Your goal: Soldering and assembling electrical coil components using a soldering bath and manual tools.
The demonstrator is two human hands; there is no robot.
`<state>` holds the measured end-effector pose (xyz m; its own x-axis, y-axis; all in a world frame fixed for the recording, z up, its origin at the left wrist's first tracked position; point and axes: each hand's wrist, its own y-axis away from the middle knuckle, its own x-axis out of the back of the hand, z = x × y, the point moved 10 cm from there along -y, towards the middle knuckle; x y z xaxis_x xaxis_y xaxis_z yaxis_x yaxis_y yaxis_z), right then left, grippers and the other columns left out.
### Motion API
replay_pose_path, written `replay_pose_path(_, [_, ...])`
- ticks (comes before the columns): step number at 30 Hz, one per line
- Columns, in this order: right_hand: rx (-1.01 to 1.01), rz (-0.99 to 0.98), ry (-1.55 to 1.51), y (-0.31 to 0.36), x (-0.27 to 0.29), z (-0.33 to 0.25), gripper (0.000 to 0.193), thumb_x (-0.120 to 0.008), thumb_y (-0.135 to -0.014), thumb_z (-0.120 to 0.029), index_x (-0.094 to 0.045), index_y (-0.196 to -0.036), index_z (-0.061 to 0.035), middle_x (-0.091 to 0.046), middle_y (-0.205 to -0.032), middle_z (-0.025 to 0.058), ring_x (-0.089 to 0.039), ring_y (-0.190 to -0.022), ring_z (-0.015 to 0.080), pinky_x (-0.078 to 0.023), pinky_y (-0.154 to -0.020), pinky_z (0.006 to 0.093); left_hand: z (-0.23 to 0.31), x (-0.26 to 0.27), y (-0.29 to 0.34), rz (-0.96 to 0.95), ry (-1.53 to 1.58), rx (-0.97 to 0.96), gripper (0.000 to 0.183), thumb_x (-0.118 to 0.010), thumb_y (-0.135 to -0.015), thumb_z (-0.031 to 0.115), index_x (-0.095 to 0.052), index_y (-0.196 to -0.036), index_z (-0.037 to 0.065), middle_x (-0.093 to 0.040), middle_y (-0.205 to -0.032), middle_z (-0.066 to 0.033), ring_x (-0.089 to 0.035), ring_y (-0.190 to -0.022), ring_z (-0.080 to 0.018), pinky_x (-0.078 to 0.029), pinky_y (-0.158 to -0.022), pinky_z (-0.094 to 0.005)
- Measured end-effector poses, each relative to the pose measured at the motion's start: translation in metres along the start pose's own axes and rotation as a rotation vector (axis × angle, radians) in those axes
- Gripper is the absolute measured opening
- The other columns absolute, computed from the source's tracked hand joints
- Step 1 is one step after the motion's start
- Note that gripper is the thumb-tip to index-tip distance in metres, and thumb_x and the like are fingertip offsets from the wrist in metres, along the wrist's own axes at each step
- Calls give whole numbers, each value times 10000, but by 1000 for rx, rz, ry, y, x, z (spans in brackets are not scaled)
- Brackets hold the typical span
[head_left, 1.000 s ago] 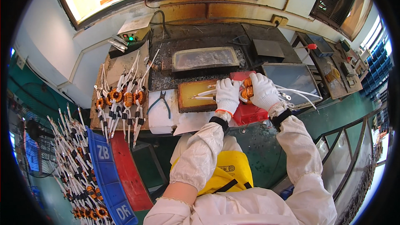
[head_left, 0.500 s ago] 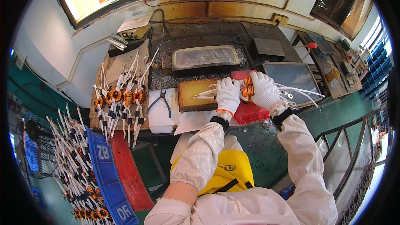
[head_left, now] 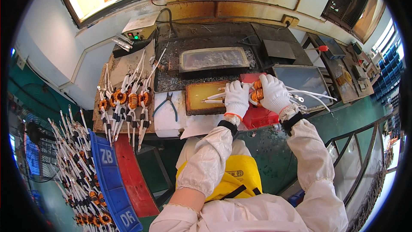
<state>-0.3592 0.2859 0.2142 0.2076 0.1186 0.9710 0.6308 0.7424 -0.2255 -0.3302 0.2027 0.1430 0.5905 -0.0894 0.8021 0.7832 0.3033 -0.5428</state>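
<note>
Both of my hands wear white gloves. My left hand [head_left: 237, 99] is closed around white wire leads [head_left: 214, 99], whose tips reach over a shallow tray of yellowish liquid [head_left: 194, 91]. My right hand [head_left: 274, 93] grips copper-wound toroid coils [head_left: 257, 93] belonging to the same leads, just right of my left hand. More white leads with metal lugs [head_left: 300, 99] stick out to the right beyond my right hand. A red sheet [head_left: 257, 118] lies under the coils. Whether the lead tips touch the liquid, I cannot tell.
Behind the yellow tray stands a rectangular pot with a silvery grey surface [head_left: 214, 59]. Blue-handled pliers [head_left: 171, 105] lie on white paper to the left. Finished-looking coil assemblies [head_left: 133, 99] rest on a board further left. A blue bin [head_left: 109, 176] borders more coils. A grey-surfaced tray [head_left: 302, 79] sits right.
My hands keep their grip on the coils and leads, almost unmoved. The whole view shifts slightly. A green lamp on the box at the back left now shows brightly.
</note>
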Motion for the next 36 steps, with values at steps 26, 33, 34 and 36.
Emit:
replay_pose_path(26, [-177, 52, -163, 17, -5, 21, 528, -723, -657, -153, -471, -1113, -70, -534, -1038, 175, -553, -1011, 359, -481, -824, 439, 29, 34, -9, 126, -76, -270, 250, -536, -790, 187, -557, -1019, 90, -538, -1037, -141, -481, -1111, -336, -320, -1038, -484])
replay_pose_path(33, [-211, 39, -194, 23, -8, 28, 523, -738, -681, -195, -473, -1114, -72, -536, -1045, 178, -557, -1010, 357, -480, -825, 447, 12, 77, 40, 166, 494, -14, 305, -661, -787, 182, -562, -1058, 82, -573, -1035, -102, -571, -937, -268, -476, -798, -409])
replay_pose_path(34, [-214, 39, -200, 22, -7, 28, 523, -738, -681, -195, -473, -1114, -72, -536, -1045, 178, -557, -1010, 357, -480, -825, 447, -14, 49, 51, 37, 794, 340, 289, -675, -813, 216, -561, -1038, 75, -587, -968, -82, -595, -797, -214, -496, -700, -337])
replay_pose_path(36, [-221, 8, -161, 22, -8, 29, 525, -733, -690, -202, -473, -1126, -68, -538, -1055, 185, -558, -1005, 356, -480, -823, 443, -42, 0, 73, -90, 1357, 938, 251, -687, -811, 257, -571, -924, 65, -577, -903, -62, -584, -716, -169, -506, -630, -289])
